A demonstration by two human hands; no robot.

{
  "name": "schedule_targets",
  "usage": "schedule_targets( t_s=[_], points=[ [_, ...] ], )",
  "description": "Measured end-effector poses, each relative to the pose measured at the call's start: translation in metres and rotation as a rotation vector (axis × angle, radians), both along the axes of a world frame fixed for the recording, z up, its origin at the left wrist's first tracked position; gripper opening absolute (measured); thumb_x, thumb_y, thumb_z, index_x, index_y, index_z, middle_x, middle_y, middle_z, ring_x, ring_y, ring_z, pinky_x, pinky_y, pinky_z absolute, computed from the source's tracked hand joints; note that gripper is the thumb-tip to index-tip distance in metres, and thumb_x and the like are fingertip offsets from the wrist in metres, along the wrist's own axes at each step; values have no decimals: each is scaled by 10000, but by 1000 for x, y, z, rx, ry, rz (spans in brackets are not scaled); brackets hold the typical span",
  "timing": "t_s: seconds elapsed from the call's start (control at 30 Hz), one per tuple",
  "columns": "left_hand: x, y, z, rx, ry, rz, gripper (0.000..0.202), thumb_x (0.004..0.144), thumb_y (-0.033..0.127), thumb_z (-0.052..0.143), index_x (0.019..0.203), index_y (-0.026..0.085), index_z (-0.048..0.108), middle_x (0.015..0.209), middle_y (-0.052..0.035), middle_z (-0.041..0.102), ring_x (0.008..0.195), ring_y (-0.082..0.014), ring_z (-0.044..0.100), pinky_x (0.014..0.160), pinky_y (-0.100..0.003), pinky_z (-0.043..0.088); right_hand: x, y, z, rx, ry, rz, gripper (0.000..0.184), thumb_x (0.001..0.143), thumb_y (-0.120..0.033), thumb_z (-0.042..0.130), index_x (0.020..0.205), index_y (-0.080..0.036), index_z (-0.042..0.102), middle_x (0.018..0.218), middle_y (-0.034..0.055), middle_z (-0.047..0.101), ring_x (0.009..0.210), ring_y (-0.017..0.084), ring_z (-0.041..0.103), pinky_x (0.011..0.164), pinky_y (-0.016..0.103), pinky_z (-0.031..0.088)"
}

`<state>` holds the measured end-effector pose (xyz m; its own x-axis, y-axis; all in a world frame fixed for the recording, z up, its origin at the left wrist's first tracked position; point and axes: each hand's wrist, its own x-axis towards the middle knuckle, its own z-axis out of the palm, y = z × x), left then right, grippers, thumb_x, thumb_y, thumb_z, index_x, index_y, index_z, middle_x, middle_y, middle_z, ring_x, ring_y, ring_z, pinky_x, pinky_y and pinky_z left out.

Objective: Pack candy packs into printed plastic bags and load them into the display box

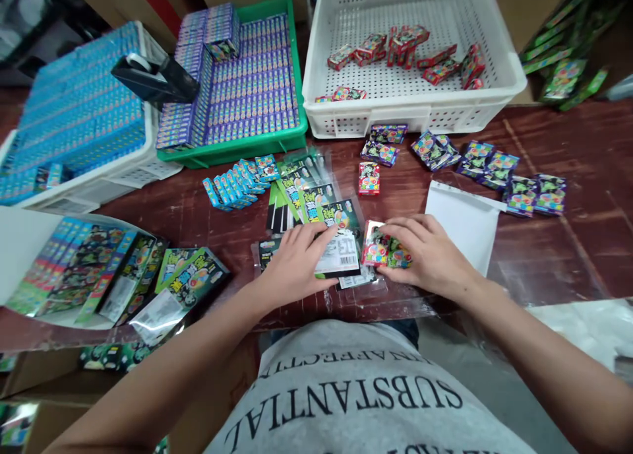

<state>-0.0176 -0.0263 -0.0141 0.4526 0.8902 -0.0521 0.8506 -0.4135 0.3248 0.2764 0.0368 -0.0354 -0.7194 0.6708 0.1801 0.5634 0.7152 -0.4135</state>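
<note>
My left hand (299, 259) grips a flat black and green printed packet (341, 253) with a white barcode label, its thumb along the near edge and fingers over the far side. My right hand (425, 253) is curled around small printed boxes; a red one (374, 243) and a green one (398, 253) show at its fingertips, close to the packet's right end. More green and black packets (314, 200) in clear plastic lie fanned out just beyond my left hand. A single red box (368, 178) rests on the table past my hands.
A white crate (415, 114) with loose red boxes stands at the back. Left of it are a green tray (232, 150) of purple boxes and a white crate (99, 183) of blue boxes. Purple boxes (521, 193) lie at right by a white sheet (465, 223); filled packets (192, 282) lie left.
</note>
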Motion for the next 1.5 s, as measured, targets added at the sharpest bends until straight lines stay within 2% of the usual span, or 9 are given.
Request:
schedule_targets(
  t_s=[0.13,0.27,0.47,0.63,0.7,0.87,1.1,1.3,1.5],
  points=[
    [-2,-3,0,-6,-8,21,1015,758,446,822,1561,252,233,1418,-158,465,1304,-360,457,1081,-511,392,-6,-6,3,18,1,-65,687,890,-517,674,1460,-201,458,1336,150,618,1154,352,541,1004,551,458],
    [-2,-2,2,-2,-4,37,994,755,427,824,1554,258,257,1421,-154,469,1298,-364,458,1078,-513,392,-10,-12,8,-39,-21,69,732,902,-525,655,1507,-190,413,1385,149,595,1173,345,545,1004,545,471],
    [-1,-1,-3,-65,1,-123,922,781,451,807,1526,241,306,1419,-144,489,1286,-339,463,1074,-480,394,-17,-15,-6,-101,-24,204,740,890,-562,665,1476,-163,451,1375,150,604,1233,348,524,1064,561,468],
    [-3,-6,-10,-87,22,-61,955,781,460,804,1538,218,276,1446,-151,458,1310,-338,443,1093,-480,392,-7,-15,-11,-244,73,129,1033,802,-637,729,1588,-177,241,1631,211,291,1488,381,326,1161,595,408],
    [-3,-8,-13,-78,34,-22,969,779,439,806,1545,216,256,1446,-153,452,1316,-341,439,1099,-486,387,2,-15,-10,-326,35,157,952,858,-533,721,1593,-178,232,1661,209,218,1519,369,287,1176,581,400],
    [2,-6,-17,-69,39,-26,976,768,430,817,1539,202,264,1428,-164,459,1300,-355,446,1089,-491,390,11,-7,-11,-305,44,255,602,936,-265,611,1504,-186,430,1532,184,428,1415,314,448,1139,536,457],
    [8,-3,-10,-68,-45,-80,985,775,455,809,1554,232,249,1431,-161,454,1301,-358,444,1087,-507,391,9,8,-5,-230,160,266,700,876,-236,676,1525,-226,414,1494,172,450,1370,333,482,1096,550,488],
    [10,4,-5,39,-28,115,947,757,401,814,1537,196,317,1389,-176,472,1251,-380,464,1061,-530,398,8,-3,6,-230,140,325,659,893,-226,661,1508,-219,423,1457,175,465,1348,328,486,1064,531,512],
    [12,14,9,-3,-111,-11,1040,734,406,843,1574,217,260,1428,-165,471,1305,-363,451,1095,-513,381,16,13,23,-184,198,206,666,887,-246,688,1507,-286,451,1486,138,454,1320,322,513,1036,521,535]
  ],
)
